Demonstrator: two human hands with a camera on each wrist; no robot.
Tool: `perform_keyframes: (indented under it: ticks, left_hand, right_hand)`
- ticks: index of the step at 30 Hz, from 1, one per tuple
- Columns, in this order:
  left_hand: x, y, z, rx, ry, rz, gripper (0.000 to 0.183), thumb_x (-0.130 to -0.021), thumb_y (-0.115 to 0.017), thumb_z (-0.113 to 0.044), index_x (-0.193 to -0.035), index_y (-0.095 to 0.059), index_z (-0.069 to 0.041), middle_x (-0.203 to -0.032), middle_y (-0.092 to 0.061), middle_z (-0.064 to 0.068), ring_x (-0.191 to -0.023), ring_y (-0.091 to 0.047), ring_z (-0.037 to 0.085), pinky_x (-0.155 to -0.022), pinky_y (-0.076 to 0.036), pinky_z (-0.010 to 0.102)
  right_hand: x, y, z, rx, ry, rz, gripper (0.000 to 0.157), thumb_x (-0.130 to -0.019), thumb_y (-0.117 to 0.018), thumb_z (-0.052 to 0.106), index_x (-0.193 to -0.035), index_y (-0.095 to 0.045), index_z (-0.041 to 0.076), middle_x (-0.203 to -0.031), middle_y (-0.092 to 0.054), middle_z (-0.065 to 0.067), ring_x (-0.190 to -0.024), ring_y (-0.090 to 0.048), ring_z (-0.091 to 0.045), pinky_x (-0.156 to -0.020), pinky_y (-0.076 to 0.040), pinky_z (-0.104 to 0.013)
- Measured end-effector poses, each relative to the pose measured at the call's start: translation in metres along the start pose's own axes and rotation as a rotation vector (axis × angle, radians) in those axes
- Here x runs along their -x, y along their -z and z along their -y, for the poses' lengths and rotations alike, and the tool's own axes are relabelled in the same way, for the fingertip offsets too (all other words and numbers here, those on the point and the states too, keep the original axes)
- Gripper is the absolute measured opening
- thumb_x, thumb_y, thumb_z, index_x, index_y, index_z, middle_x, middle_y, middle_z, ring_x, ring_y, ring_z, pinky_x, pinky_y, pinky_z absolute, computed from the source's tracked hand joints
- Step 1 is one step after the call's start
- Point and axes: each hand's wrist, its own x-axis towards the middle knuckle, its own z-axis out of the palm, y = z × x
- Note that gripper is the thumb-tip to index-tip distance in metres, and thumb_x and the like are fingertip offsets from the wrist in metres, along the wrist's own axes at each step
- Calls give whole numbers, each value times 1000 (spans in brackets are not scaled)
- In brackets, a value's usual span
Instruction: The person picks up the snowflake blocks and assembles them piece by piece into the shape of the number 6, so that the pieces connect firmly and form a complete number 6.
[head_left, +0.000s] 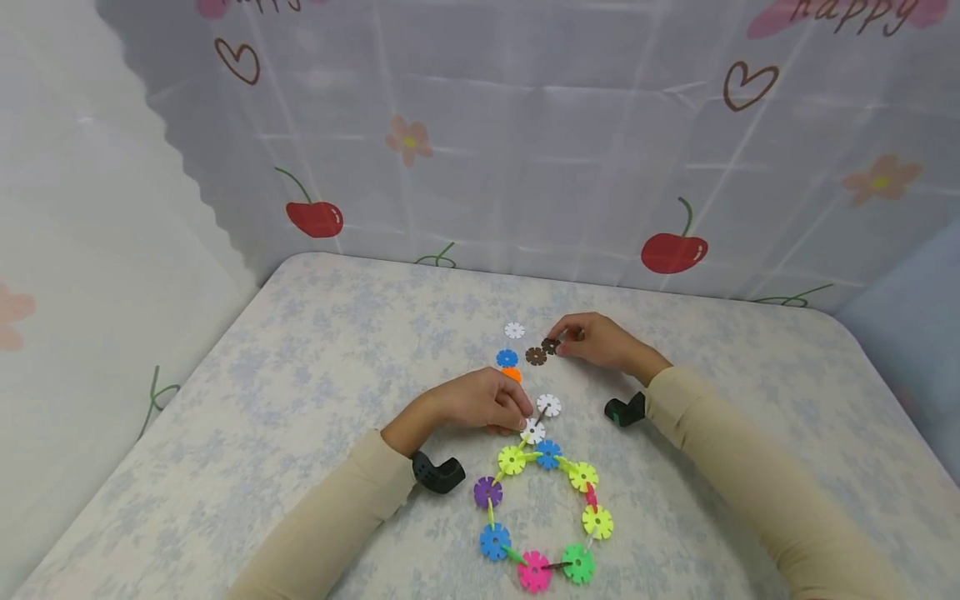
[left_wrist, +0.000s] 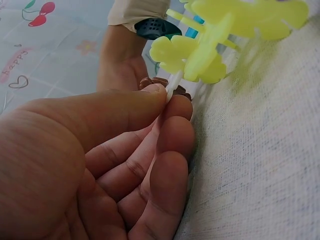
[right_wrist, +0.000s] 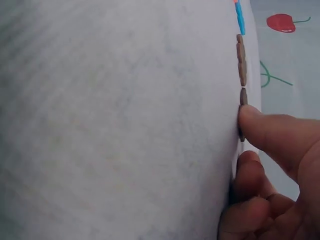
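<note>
Plastic notched snowflake discs are linked into a ring, with a short branch at its far end. My left hand (head_left: 482,402) pinches a white notched disc (head_left: 533,432) of that branch between thumb and fingertip, beside a yellow disc (left_wrist: 207,52). Farther out, a brown disc stands edge-on between the branch's two white discs, the outer white disc (head_left: 550,405) leaning on it. Over at the back, my right hand (head_left: 596,340) holds a dark brown notched disc (head_left: 552,346) at its edge with thumb and index finger, low over the cloth. Another brown disc (head_left: 536,357) lies right beside it.
Loose white (head_left: 514,331), blue (head_left: 507,358) and orange discs (head_left: 512,374) lie near the brown ones; my left hand partly covers the orange one. A pink disc (head_left: 535,572) marks the ring's near side. Dark wrist mounts (head_left: 438,473) sit at both cuffs. A printed curtain (head_left: 525,192) hangs behind the table.
</note>
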Motion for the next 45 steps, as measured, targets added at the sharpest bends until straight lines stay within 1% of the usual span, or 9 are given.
perform_keyframes:
  ticks: [3,9,14,17,22,28,34,40,45]
  left_hand:
    - [-1,0,0,-2,3,6,12,-94,-70,-2,-105,-71,0,-83,-72,8,-66,-60,16,-63,-50,27]
    - [-1,1,-2,-11,-4,15,13,-95,-69,-2,-108,-71,1,-84,-72,8,-67,-59,16,-64,-49,27]
    - [-2,1,-3,-17,-18,24,14,-96,-68,-1,-109,-71,2,-83,-71,8,-67,-57,16,-63,-48,27]
    - [-3,1,-3,-37,-22,19,14,-96,-68,-2,-109,-72,0,-83,-72,8,-68,-58,17,-64,-50,27]
    - [-2,2,-5,-75,-14,4,13,-98,-67,-6,-108,-74,-3,-85,-70,7,-70,-61,17,-67,-53,28]
    - [-1,4,-5,-67,-6,-3,15,-102,-62,-11,-109,-74,-5,-86,-68,8,-71,-60,16,-66,-53,28]
    - [0,3,-2,-43,-11,-16,17,-103,-61,-12,-111,-73,-4,-87,-67,8,-71,-61,17,-65,-53,29]
    - [0,1,-2,-26,-16,-22,20,-103,-60,-11,-118,-70,-1,-89,-69,9,-74,-63,18,-67,-53,29]
    - [-2,-1,-2,-36,-11,-30,20,-103,-60,-10,-119,-69,-1,-90,-69,8,-76,-64,18,-68,-54,30]
  right_hand:
    - [4,0,-1,-15,-15,-7,18,-94,-73,8,-111,-70,7,-90,-60,-8,-79,-50,-22,-70,-41,-35]
    - [9,-1,-2,-23,-18,-14,28,-93,-74,7,-120,-68,6,-93,-59,-10,-76,-51,-22,-67,-42,-35]
    - [16,-1,-3,-54,-22,-25,14,-95,-72,6,-108,-69,4,-96,-63,-9,-85,-55,-23,-76,-46,-34]
    - [27,-1,-5,-112,-43,-22,9,-97,-69,7,-104,-67,2,-96,-66,-10,-88,-58,-24,-79,-49,-33]
    - [53,-5,-6,-209,-71,-6,13,-98,-68,8,-107,-65,0,-93,-65,-13,-81,-61,-24,-72,-54,-31]
    - [74,-15,-5,-262,-50,16,10,-97,-68,6,-105,-66,0,-90,-65,-13,-77,-64,-24,-70,-56,-31]
    - [82,-21,6,-313,-7,54,6,-97,-66,0,-99,-61,-1,-89,-66,-14,-79,-64,-25,-72,-57,-32]
    - [86,-25,7,-281,24,53,14,-96,-66,-2,-92,-61,10,-88,-66,-13,-79,-63,-24,-70,-56,-32]
    - [88,-28,5,-268,58,51,10,-96,-65,-2,-93,-61,6,-87,-66,-12,-77,-63,-23,-69,-55,-32]
